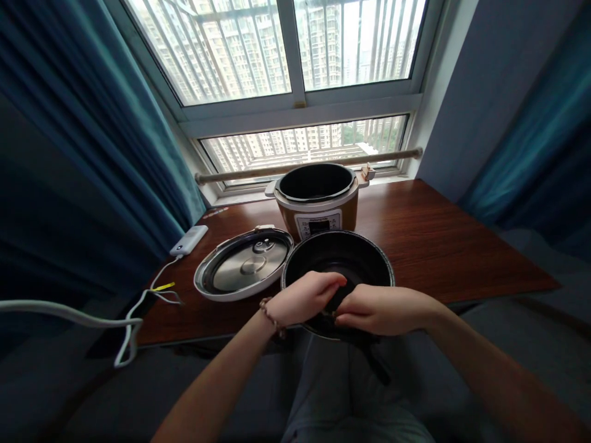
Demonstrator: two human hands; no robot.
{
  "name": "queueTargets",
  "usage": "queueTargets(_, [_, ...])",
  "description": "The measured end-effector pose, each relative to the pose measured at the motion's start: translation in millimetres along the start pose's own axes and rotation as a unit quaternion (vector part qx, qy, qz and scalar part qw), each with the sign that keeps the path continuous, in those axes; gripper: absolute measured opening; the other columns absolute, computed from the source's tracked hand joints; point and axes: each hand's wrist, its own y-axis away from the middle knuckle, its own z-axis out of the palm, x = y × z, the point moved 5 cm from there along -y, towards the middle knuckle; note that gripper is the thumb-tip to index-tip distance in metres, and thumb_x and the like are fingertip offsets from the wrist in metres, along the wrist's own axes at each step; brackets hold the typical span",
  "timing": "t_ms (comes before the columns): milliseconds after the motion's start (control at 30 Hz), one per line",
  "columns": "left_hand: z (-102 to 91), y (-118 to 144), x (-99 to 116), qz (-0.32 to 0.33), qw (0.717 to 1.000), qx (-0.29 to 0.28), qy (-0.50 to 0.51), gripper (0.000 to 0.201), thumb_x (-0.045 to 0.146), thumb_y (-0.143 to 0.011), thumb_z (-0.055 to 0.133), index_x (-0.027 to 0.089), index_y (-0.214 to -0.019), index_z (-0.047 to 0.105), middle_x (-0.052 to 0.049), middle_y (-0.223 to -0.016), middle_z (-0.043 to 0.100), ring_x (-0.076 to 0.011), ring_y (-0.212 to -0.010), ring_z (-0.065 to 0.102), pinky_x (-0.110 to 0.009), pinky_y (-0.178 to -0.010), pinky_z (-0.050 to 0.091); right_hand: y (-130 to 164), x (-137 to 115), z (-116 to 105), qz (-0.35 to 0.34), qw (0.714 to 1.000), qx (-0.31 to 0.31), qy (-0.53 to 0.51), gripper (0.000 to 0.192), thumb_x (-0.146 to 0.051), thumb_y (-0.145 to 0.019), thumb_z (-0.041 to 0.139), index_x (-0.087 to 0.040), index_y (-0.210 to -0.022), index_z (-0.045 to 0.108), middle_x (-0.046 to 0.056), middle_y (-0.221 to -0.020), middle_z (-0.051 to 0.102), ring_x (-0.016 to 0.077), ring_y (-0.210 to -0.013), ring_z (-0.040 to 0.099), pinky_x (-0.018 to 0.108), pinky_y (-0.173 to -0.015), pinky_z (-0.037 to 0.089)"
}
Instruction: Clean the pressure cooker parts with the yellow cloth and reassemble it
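A black frying pan (339, 249) rests at the front edge of the table, its dark handle (378, 367) pointing toward me past the edge. Over the pan's near half, my left hand (307, 296) is closed, thumb and fingers pressed together. Close beside it, my right hand (385, 309) is closed too, its fingers curled inward. Between the two fists there may be something small, but I cannot make it out. Behind the pan stands a white and brown electric cooker (286, 215), uncovered, with a black inner pot. Its round lid (244, 269) lies upside down left of the pan.
A white box-shaped device (189, 240) with a white cable (138, 306) sits at the table's left edge; the cable hangs off that side. Blue curtains (115, 123) flank the window (295, 107) behind the brown wooden table (438, 246).
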Motion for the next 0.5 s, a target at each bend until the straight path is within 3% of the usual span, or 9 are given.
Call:
queueTargets(67, [20.5,-15.2,5.6,-0.008,0.986,-0.166,0.012,0.034,0.03,-0.089,0.035,0.016,-0.101,0.064,-0.004,-0.09,0.067,-0.0158,-0.081,0.06,-0.024,-0.074,0.046,14.8,14.9,-6.2,0.048,0.99,0.132,-0.034,0.035,-0.031,-0.089,0.038,-0.014,-0.074,0.064,0.001,-0.065,0.061,0.0099,-0.058,0.052,0.02,-0.055,0.038])
queueTargets(100, [30.7,-20.8,5.7,-0.017,0.974,-0.226,0.006,0.036,0.033,-0.089,0.034,0.014,-0.097,0.064,-0.004,-0.086,0.067,-0.015,-0.075,0.059,-0.023,-0.07,0.045,21.4,25.8,-9.6,0.079,0.97,0.226,-0.041,0.035,-0.031,-0.089,0.037,-0.014,-0.075,0.065,0.002,-0.068,0.064,0.0116,-0.062,0.056,0.021,-0.058,0.041])
queueTargets(167, [48.4,-29.1,4.0,-0.026,0.955,-0.295,-0.015,0.039,0.036,-0.09,0.033,0.012,-0.091,0.064,-0.004,-0.081,0.064,-0.0137,-0.069,0.055,-0.022,-0.065,0.043,33.1,47.7,-11.4,0.126,0.899,0.419,-0.022,0.031,-0.028,-0.088,0.039,-0.015,-0.082,0.066,0.006,-0.085,0.068,0.0167,-0.083,0.061,0.027,-0.075,0.045])
queueTargets(233, [61.7,-32.9,2.4,-0.025,0.944,-0.327,-0.02,0.04,0.035,-0.09,0.031,0.011,-0.085,0.063,-0.004,-0.078,0.063,-0.0132,-0.067,0.053,-0.023,-0.065,0.042,35.3,63.3,-3.7,0.13,0.838,0.528,0.034,0.026,-0.024,-0.085,0.043,-0.013,-0.097,0.064,0.011,-0.111,0.063,0.0222,-0.111,0.052,0.035,-0.096,0.039])
queueTargets(333, [71.1,-30.8,-0.9,-0.038,0.934,-0.351,0.052,0.038,0.03,-0.089,0.032,0.013,-0.077,0.064,-0.002,-0.075,0.064,-0.0142,-0.072,0.057,-0.024,-0.073,0.045,27.1,79.6,9.9,0.122,0.811,0.565,0.09,0.036,-0.018,-0.084,0.042,-0.012,-0.116,0.056,0.013,-0.133,0.047,0.0236,-0.131,0.031,0.043,-0.106,0.03])
queueTargets(433, [71.2,-24.1,-10.1,-0.032,0.919,-0.372,0.126,0.026,0.022,-0.081,0.045,0.018,-0.066,0.065,0.0,-0.072,0.067,-0.0166,-0.081,0.061,-0.025,-0.079,0.046,23.9,90.0,13.8,0.134,0.811,0.562,0.089,0.038,-0.014,-0.082,0.04,-0.013,-0.117,0.055,0.011,-0.132,0.048,0.023,-0.131,0.032,0.045,-0.107,0.031])
queueTargets(500, [66.0,-23.5,-26.1,-0.033,0.94,-0.325,0.096,0.018,0.02,-0.071,0.056,0.02,-0.054,0.063,0.001,-0.063,0.066,-0.0187,-0.073,0.063,-0.026,-0.072,0.049,24.5,93.8,12.8,0.142,0.817,0.554,0.081,0.038,-0.011,-0.081,0.038,-0.014,-0.114,0.058,0.011,-0.128,0.052,0.0223,-0.128,0.036,0.044,-0.107,0.032])
